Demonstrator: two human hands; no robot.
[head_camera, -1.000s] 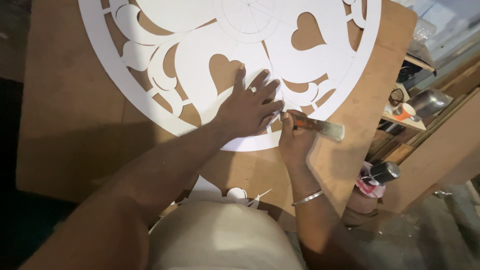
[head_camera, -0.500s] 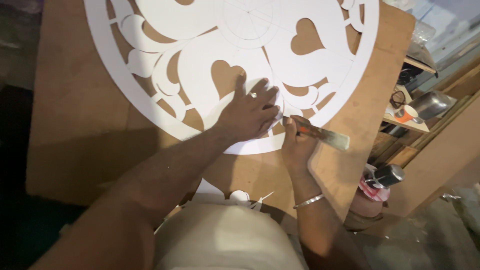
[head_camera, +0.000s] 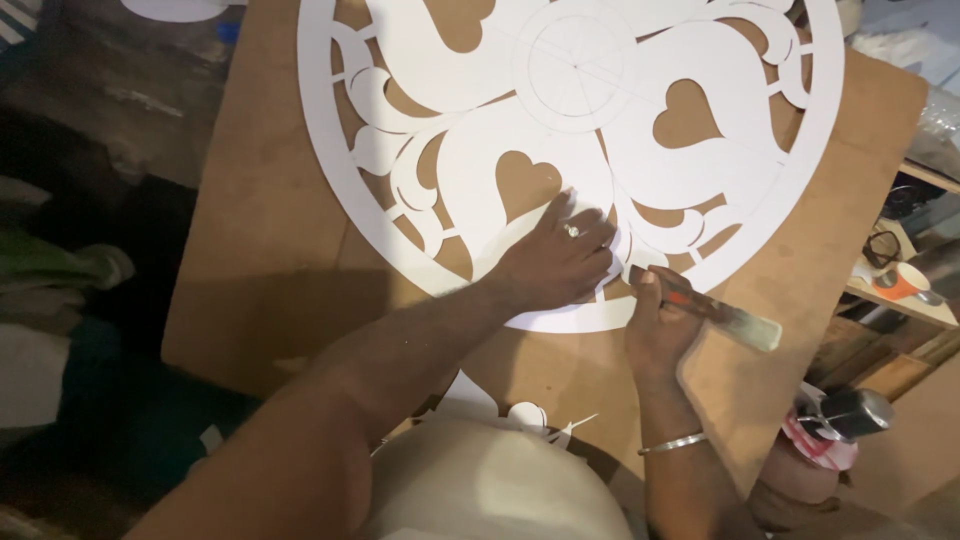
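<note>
Head view: across the upper centre of the frame, the white round cutout sheet (head_camera: 570, 120) lies on a brown board (head_camera: 260, 250). The left hand (head_camera: 555, 262) presses it with fingers spread flat; the right hand (head_camera: 655, 325) grips a cutting knife (head_camera: 715, 312) at the sheet's lower edge. Hearts and scrolls are already cut out; judging by this, only lower-edge detail remains.

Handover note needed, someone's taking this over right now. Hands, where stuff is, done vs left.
Left hand: flat on the white cut-out disc, pinning it to the brown board.
Right hand: gripping the knife at the disc's near rim.
Done: hearts and many scroll openings are cut through.
Left: cutting under the hands; extent hidden.
Offcuts lie at the board's near edge.
</note>
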